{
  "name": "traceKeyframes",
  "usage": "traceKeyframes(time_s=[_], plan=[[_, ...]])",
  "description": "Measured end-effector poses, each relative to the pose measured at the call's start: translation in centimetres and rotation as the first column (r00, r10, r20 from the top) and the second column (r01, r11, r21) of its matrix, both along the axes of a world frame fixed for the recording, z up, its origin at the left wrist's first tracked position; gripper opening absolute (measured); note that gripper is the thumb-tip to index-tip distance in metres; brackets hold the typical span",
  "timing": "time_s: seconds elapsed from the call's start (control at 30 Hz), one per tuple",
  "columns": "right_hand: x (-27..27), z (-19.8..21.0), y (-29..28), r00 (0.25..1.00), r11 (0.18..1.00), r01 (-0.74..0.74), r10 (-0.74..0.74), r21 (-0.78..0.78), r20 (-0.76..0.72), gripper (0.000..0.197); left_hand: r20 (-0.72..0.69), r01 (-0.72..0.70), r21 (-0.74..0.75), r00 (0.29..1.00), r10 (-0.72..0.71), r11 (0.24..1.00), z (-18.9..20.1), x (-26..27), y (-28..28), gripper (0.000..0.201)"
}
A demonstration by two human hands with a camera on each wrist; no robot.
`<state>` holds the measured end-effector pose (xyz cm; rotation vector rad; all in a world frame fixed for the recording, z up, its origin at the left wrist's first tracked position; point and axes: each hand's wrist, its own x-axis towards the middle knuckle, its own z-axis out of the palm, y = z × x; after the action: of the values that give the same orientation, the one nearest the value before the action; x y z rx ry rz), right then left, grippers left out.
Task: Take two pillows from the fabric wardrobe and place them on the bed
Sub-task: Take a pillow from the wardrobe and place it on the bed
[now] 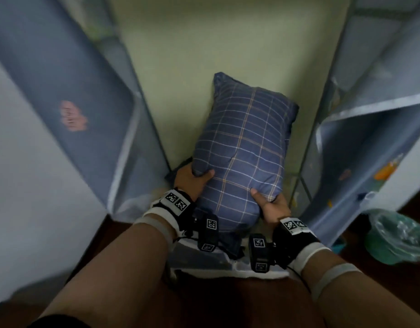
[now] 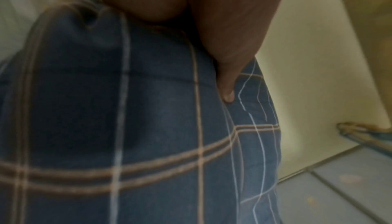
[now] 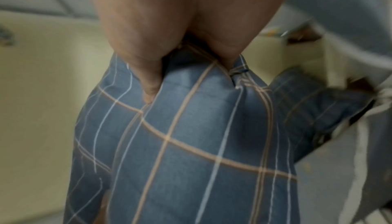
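A dark blue checked pillow [image 1: 242, 147] stands tilted inside the open grey fabric wardrobe [image 1: 90, 95]. My left hand [image 1: 192, 181] grips its lower left edge, thumb on top. Gripping the lower right corner is my right hand [image 1: 270, 204], its thumb pressed into the fabric. The pillow [image 2: 137, 135] fills the left wrist view, with my left hand [image 2: 222, 51] clamped on its edge. In the right wrist view my right hand [image 3: 169, 51] pinches a fold of the pillow [image 3: 191, 143]. A second checked pillow [image 3: 314, 110] lies behind it, low in the wardrobe.
The wardrobe's cream back wall [image 1: 216, 55] rises behind the pillow. Fabric shelves [image 1: 374, 107] sit at the right. A green bin with a plastic liner [image 1: 398, 235] stands on the dark floor at the right. A white-edged base [image 1: 239, 271] lies below my wrists.
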<state>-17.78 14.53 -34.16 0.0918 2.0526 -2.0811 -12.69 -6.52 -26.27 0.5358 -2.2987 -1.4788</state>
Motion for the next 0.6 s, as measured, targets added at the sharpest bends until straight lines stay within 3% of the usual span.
traceKeyframes(time_s=[0.13, 0.33, 0.47, 0.6], plan=[[3.5, 4.6, -3.4, 0.991, 0.982, -0.118, 0.108, -0.146, -0.073, 0.051, -0.134, -0.148, -0.072, 0.981, 0.137, 0.986, 4.8, 6.5, -2.0, 0.045], [11.9, 9.2, -8.2, 0.94, 0.91, -0.31, 0.249, -0.276, -0.235, 0.065, -0.291, -0.367, -0.149, 0.904, 0.314, 0.918, 9.2, 19.2, -3.7, 0.035], [19.8, 10.5, -10.4, 0.853, 0.826, -0.508, 0.444, -0.245, -0.273, 0.06, -0.319, -0.512, -0.041, 0.82, 0.474, 0.858, 9.4, 29.9, -4.0, 0.016], [28.8, 9.3, -12.2, 0.754, 0.741, -0.647, 0.589, -0.179, -0.29, 0.082, -0.331, -0.653, 0.011, 0.713, 0.619, 0.758, 8.6, 41.4, -3.0, 0.022]])
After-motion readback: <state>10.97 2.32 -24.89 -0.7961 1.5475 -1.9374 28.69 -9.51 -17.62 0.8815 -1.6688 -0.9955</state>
